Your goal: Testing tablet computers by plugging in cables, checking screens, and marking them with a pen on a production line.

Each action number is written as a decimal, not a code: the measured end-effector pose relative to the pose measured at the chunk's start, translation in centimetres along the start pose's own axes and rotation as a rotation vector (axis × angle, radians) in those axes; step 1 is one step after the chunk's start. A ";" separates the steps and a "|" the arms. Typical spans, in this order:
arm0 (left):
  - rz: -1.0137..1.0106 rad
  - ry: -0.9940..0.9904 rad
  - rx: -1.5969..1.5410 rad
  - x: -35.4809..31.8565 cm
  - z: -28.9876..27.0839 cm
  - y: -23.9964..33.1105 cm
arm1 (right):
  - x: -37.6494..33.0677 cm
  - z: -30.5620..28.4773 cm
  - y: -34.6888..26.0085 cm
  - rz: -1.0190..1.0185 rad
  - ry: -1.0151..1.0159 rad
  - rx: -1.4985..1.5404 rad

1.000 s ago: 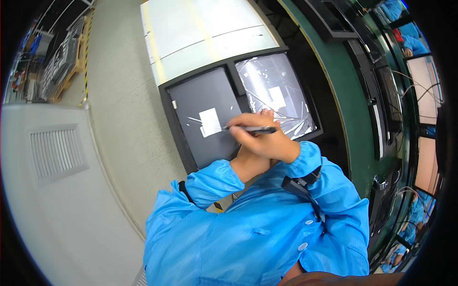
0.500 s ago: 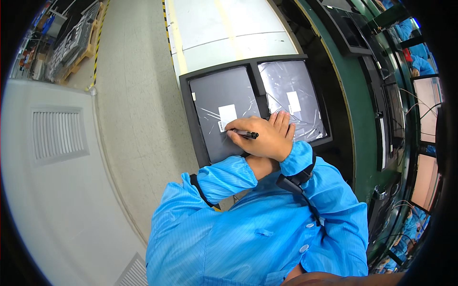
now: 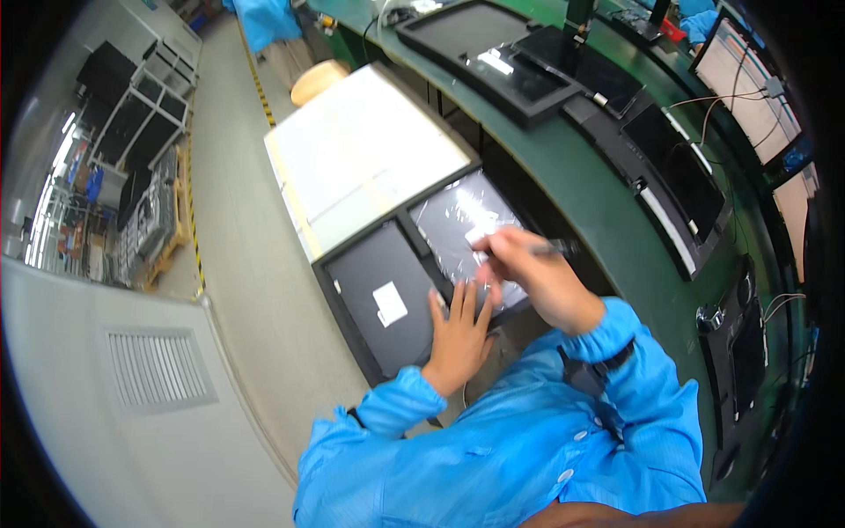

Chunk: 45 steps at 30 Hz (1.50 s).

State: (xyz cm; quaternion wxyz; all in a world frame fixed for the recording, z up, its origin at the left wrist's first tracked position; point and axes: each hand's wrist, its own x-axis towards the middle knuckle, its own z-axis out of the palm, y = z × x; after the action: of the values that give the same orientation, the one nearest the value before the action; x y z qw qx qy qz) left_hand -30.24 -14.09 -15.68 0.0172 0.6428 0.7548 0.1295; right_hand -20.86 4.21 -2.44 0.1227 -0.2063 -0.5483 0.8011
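A black two-compartment tray (image 3: 341, 330) holds two flat, dark panels side by side. The left panel (image 3: 365, 271) bears a white label (image 3: 390, 304). Shiny clear film covers the right panel (image 3: 440, 211), which also has a white label (image 3: 476, 235). My left hand (image 3: 459, 341) lies with spread fingers across the divider and the near part of the right panel. In my right hand (image 3: 547, 280) is a dark pen (image 3: 556, 249), held over the right panel by its label; whether the tip touches is hard to see.
A white board surface (image 3: 361, 141) stretches beyond the tray. To the right, a green bench (image 3: 563, 189) carries black screens, frames (image 3: 673, 167) and cables. A grey vented cabinet (image 3: 114, 422) stands at left. Farther off are a round stool (image 3: 319, 81) and a person in blue (image 3: 267, 25).
My right hand has moved with the pen from the left panel's label to the right panel. My left hand came out from under it to the divider. The view has turned and shifted.
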 end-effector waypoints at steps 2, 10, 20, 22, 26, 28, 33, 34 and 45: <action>-0.044 -0.138 0.083 -1.3 -0.5 0.1 | -5.0 -1.6 -0.3 -0.084 0.132 -0.231; -0.074 0.010 -0.019 3.1 0.3 -7.1 | -25.4 -7.0 1.5 -0.127 0.580 -0.569; -0.026 -0.037 -0.020 21.0 -0.8 -35.2 | -39.4 -5.4 7.9 -0.377 1.179 -0.874; -0.238 -0.215 0.171 25.3 -0.9 -35.7 | -43.0 -5.1 9.5 -0.318 1.388 -1.053; -0.204 -0.083 0.234 29.8 -0.5 -23.8 | -52.0 -2.6 13.8 0.130 1.871 -1.491; 0.036 -0.027 -0.189 26.3 0.1 -14.4 | -55.9 -0.1 16.5 0.304 2.112 -1.514; 0.196 -0.839 -1.082 14.3 -1.9 5.6 | -60.9 5.6 22.2 1.052 2.224 -1.192; 0.320 -1.047 -1.200 13.4 -2.1 9.1 | -61.3 6.1 22.9 0.961 2.264 -1.186; 0.574 -1.403 -1.256 10.1 -2.8 30.2 | -62.8 13.4 20.3 1.241 2.412 -1.121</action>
State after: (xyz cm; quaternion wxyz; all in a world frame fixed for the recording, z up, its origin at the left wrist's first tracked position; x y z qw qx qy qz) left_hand -3.36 -0.45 -4.93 0.7678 0.6068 0.1824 0.0954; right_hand 29.02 -40.95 -4.77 0.0455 -0.9533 -0.1736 -0.2429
